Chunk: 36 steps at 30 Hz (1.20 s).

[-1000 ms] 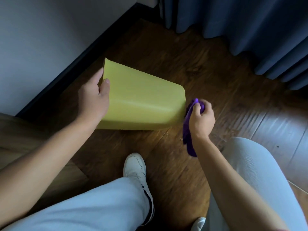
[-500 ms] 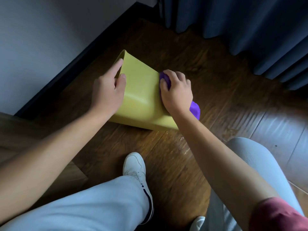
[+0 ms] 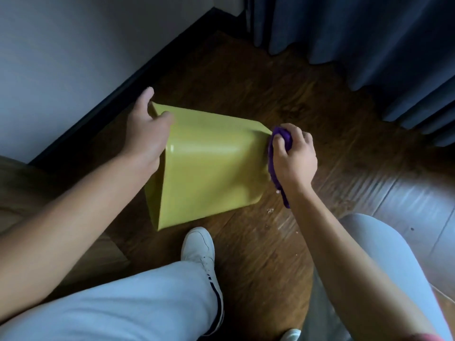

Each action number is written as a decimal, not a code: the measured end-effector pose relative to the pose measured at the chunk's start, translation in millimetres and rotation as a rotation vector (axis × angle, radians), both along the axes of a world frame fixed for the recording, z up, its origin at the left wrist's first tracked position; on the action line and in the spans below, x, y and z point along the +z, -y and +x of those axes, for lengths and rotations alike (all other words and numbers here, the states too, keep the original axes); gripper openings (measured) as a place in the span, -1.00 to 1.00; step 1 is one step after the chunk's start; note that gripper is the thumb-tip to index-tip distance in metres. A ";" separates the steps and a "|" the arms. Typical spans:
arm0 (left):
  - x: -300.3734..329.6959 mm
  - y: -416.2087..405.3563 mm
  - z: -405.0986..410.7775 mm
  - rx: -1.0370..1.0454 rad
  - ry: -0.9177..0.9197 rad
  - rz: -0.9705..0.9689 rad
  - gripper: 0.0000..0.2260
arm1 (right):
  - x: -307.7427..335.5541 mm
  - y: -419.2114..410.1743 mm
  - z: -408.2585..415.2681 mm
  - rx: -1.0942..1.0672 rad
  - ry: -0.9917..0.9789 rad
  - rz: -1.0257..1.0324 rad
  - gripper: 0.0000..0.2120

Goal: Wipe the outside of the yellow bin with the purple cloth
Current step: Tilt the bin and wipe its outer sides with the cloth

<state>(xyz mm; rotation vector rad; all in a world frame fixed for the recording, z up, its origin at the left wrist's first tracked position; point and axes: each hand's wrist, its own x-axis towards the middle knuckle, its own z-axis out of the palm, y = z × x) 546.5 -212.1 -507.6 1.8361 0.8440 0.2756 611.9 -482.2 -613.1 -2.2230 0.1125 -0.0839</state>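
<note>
The yellow bin [image 3: 211, 168] lies tipped on its side on the wooden floor, its open rim to the left and its base to the right. My left hand [image 3: 145, 134] grips the rim at the upper left corner, thumb on the outer wall. My right hand [image 3: 294, 156] is closed around the bunched purple cloth [image 3: 277, 153] and presses it against the bin's base end at the right. A tail of the cloth hangs down below my wrist.
A white wall with a dark skirting board [image 3: 103, 112] runs along the left. Blue curtains [image 3: 369, 45] hang at the back right. My white shoe [image 3: 198, 252] stands just below the bin, and both knees fill the foreground. Small crumbs [image 3: 270, 210] lie on the floor.
My right hand slid with the cloth from the middle of the bin's upper side back to its right end. The bin swung so more of its side shows, with my left hand still on the rim.
</note>
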 end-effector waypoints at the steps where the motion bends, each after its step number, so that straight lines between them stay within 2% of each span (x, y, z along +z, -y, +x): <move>1: -0.1 0.5 1.4 0.000 -0.009 -0.009 -0.38 | 0.5 -5.3 0.5 0.041 0.008 -0.021 -0.66; 4: -2.0 -6.3 6.7 0.000 -0.048 -0.045 -0.40 | -10.0 -18.2 -4.6 0.130 0.032 -0.121 -0.64; 8: -3.4 -23.4 8.0 0.001 -0.093 -0.055 -0.40 | -32.1 -26.4 -16.1 0.104 0.004 -0.158 -0.60; 14: -5.9 -45.9 5.2 0.072 -0.132 -0.099 -0.39 | -74.7 -22.3 -65.3 0.157 -0.291 -0.254 -0.55; 20: -7.9 -48.8 0.9 0.046 -0.116 -0.043 -0.41 | -87.0 -10.3 -75.0 0.113 -0.516 -0.317 -0.65; 23: -6.1 -47.4 3.8 -0.008 -0.120 0.009 -0.40 | -73.2 -2.4 -57.4 0.036 -0.467 -0.280 -0.63; 29: 6.4 -32.7 6.1 -0.220 -0.146 0.082 -0.35 | -23.4 24.7 -8.0 -0.012 -0.188 -0.151 -0.64; 32: 9.1 -21.4 8.8 -0.311 -0.155 0.112 -0.36 | -3.3 27.5 9.7 0.114 -0.128 -0.120 -0.65; 36: 10.1 -19.0 11.2 -0.406 -0.173 0.132 -0.40 | -1.9 18.5 11.2 0.326 -0.178 -0.268 -0.62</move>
